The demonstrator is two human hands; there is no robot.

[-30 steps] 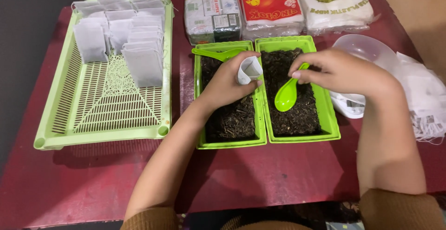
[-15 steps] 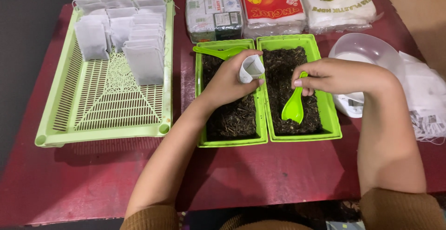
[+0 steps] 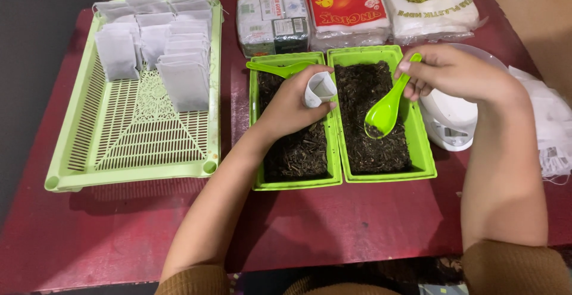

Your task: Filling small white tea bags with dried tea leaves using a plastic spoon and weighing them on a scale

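Note:
My left hand [image 3: 289,107] holds a small white paper bag [image 3: 319,88] with its mouth held open, above the left green tray [image 3: 296,181] of dark loose tea. My right hand [image 3: 453,72] grips a bright green plastic spoon [image 3: 386,109] by the handle. The spoon's bowl points down over the right green tray [image 3: 422,152], also full of dark tea, with a little tea in it. A second green spoon [image 3: 275,67] lies across the far end of the left tray.
A large green slatted basket [image 3: 131,152] at left holds several filled white bags [image 3: 156,45] at its far end. Packets and plastic-wrapped bundles [image 3: 351,9] line the table's back edge. A white scale [image 3: 453,122] and more white bags [image 3: 551,125] sit at right.
My right hand has drawn the spoon out of the tea and lifted it slightly to the right. My left hand has kept the open bag in about the same place.

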